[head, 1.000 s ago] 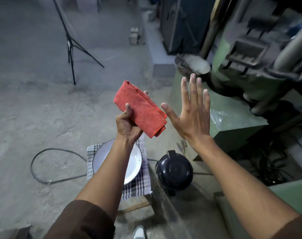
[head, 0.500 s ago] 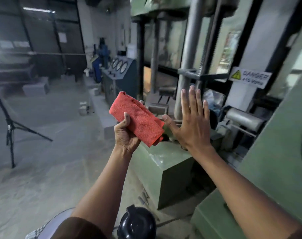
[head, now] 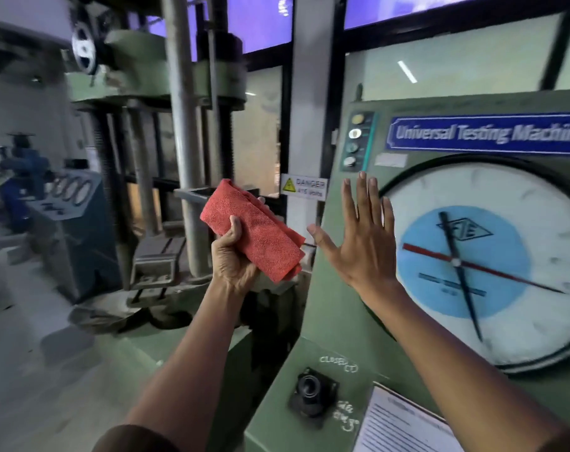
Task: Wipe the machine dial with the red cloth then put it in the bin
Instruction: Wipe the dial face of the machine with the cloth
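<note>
Farthest to the left of our grip we see a blue machine (head: 22,177) and a blue-grey console (head: 71,197) with a row of round gauges, both blurred and well behind our hands. Nearer, still left of the grip and behind it, rises the green press frame (head: 156,79) with its steel columns.

Our left hand (head: 234,256) is closed around the red cloth (head: 254,230), thumb across the near face and fingers wrapped behind. The cloth is folded into a thick oblong pad; its long axis runs on a diagonal, the upper end pointing up and to the left above our thumb, the lower end pointing down and to the right, past the hand toward our other palm. It is held in the air, clear of the machine.

Behind the gap between our hands, a yellow-and-white danger sign (head: 304,186) hangs on the wall.

Just right of the cloth's lower end, and apart from it, our right hand (head: 361,243) is open and empty, fingers spread and pointing up, its back to us. It stands in front of the green control cabinet (head: 329,321), by the left rim of the machine dial (head: 505,256); we cannot tell whether it touches the panel. The dial lies right of both hands, a big white face with a light-blue centre, a black needle and a red needle. Above it sits the blue nameplate (head: 487,133), and below our right forearm a black knob (head: 313,391).
</note>
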Available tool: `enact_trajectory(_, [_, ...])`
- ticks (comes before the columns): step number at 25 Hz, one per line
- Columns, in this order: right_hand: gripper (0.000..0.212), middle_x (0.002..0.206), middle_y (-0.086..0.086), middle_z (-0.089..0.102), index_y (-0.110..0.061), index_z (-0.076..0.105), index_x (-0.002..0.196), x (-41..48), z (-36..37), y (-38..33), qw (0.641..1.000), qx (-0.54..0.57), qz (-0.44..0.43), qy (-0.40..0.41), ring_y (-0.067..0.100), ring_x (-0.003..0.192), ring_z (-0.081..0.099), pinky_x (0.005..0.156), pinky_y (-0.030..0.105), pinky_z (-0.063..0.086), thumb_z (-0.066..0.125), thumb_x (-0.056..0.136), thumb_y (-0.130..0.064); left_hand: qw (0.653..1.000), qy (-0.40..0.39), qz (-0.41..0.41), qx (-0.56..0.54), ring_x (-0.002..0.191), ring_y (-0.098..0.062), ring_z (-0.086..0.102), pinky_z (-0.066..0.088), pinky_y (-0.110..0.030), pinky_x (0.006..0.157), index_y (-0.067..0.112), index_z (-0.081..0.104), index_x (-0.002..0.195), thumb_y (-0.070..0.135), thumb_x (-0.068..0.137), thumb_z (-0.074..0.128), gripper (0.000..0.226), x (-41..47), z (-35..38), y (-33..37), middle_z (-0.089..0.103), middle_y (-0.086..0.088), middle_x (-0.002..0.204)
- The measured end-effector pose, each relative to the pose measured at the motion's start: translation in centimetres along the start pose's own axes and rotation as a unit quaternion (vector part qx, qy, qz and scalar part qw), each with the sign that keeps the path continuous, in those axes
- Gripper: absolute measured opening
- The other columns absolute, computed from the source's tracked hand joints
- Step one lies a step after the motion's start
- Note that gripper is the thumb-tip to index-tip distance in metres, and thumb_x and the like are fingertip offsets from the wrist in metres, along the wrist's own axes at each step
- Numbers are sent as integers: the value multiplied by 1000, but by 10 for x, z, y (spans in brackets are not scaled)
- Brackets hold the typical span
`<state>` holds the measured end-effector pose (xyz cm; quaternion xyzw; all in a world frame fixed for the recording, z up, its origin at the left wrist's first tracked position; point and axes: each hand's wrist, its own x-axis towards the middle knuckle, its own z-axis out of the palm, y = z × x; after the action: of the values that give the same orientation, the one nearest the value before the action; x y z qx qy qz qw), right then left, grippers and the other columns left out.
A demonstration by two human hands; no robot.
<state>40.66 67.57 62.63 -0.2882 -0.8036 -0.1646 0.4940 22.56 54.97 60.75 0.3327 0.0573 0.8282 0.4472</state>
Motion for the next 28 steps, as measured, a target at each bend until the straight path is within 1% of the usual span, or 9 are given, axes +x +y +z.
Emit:
enact_trajectory(3, [95,174,13,5,-14,11,166,-8,-33,69,997,-70,34,10,28,161,2,128,52,11,26,97,-78,999,-17,-45,2,109,-32,69,55,-56,101,3,60,131,25,54,100,89,24,30,-65,69,-15,120])
enact_trajectory(7, [94,173,13,9,-12,16,165,-19,-73,143,989,-130,70,22,29,161,6,128,52,13,30,98,-76,996,-34,-78,2,111,-30,66,38,-55,118,3,71,121,27,53,100,78,52,63,-133,69,-14,121])
enact_trajectory(12, [95,174,13,4,-12,12,166,-31,-102,207,978,-181,104,17,28,161,2,129,50,11,25,98,-77,993,-47,-110,-7,106,-28,71,59,-51,96,4,62,130,29,52,101,91,77,88,-197,70,-13,120])
enact_trajectory(17, [93,174,12,1,-13,9,166,-31,-96,247,969,-216,122,9,27,161,-2,129,49,9,25,99,-75,988,-81,-131,-9,106,-26,69,48,-50,111,7,74,114,27,59,97,63,105,89,-234,70,-11,117])
enact_trajectory(19, [93,174,13,1,-12,10,166,-27,-88,259,964,-231,129,8,28,161,-1,129,49,8,27,99,-75,986,-89,-143,-17,107,-26,67,50,-49,108,6,70,118,25,70,87,54,121,83,-243,68,-11,118])
enact_trajectory(22, [93,174,12,1,-12,10,166,-15,-75,277,960,-246,135,8,28,161,-1,129,49,7,28,100,-74,988,-57,-144,-8,103,-26,66,53,-49,106,8,61,127,24,79,76,52,157,73,-255,66,-9,114])
enact_trajectory(24, [92,174,12,1,-12,10,166,-4,-67,292,956,-255,145,5,28,161,-1,129,50,7,29,100,-74,990,-25,-136,29,96,-24,67,49,-50,110,11,66,119,23,87,72,35,185,66,-263,68,-7,105])
enact_trajectory(26, [92,174,13,0,-13,8,166,10,-60,311,952,-261,160,6,28,161,-2,129,50,6,29,100,-74,989,6,-120,87,85,-22,71,56,-47,98,15,74,105,20,91,70,16,211,62,-271,73,-3,94])
enact_trajectory(28, [92,174,13,0,-15,6,166,20,-55,328,947,-276,165,17,27,161,-3,130,50,4,28,100,-75,983,62,-73,155,79,-20,72,60,-39,80,16,76,101,17,87,76,14,230,60,-279,76,0,88])
